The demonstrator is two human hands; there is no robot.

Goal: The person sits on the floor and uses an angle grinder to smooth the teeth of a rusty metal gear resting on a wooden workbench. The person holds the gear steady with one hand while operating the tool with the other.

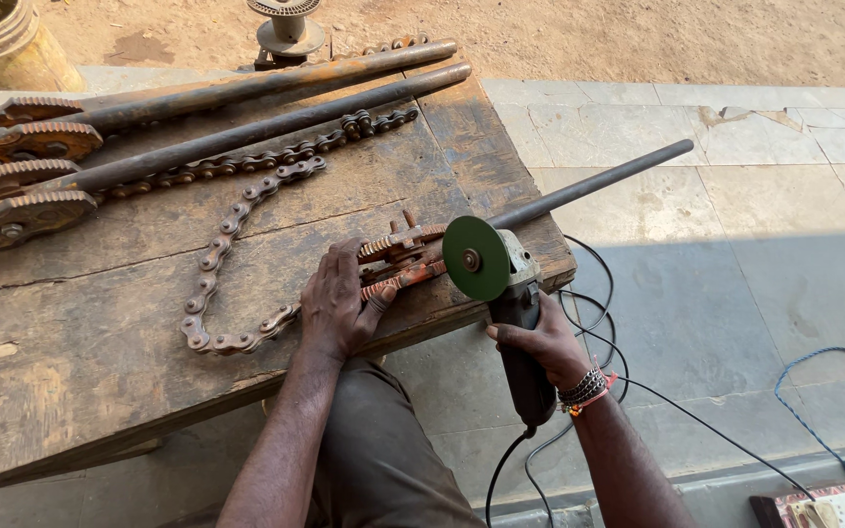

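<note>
My left hand presses flat on a rusty roller chain near its end piece, at the front edge of a worn wooden table. My right hand grips the black body of an angle grinder. The grinder's green disc stands upright right beside the rusty end piece. Beads and a red band circle my right wrist.
Two long rusty shafts with toothed gears lie across the table's back left. A dark rod juts off the table's right edge. Black cable loops on the paved floor, a blue cord runs right. A metal drum stands far left.
</note>
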